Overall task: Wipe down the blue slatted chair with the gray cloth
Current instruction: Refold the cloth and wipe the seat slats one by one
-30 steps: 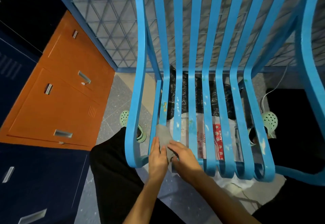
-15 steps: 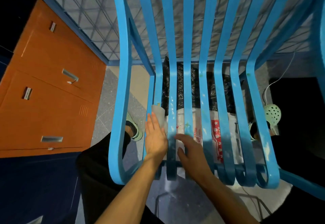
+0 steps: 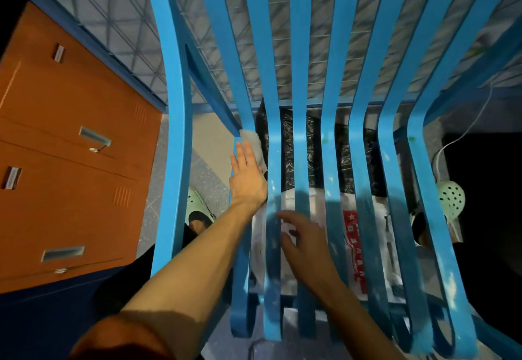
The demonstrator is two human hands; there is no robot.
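The blue slatted chair fills the view, its curved slats running from the top down to the front edge. My left hand lies flat on the gray cloth, pressing it onto the second slat from the left, near the back of the seat. Only the cloth's far end shows beyond the fingertips. My right hand hovers over the middle slats nearer the front, fingers spread, holding nothing.
An orange cabinet with metal handles stands at the left. Under the seat lie a black plastic bag and a white printed bag. Pale green clogs are on my feet. A wire mesh panel stands behind.
My left hand has pushed the cloth along the slat away from me, from the front edge toward the seat's back. My right hand has let go of the cloth and lifted off.
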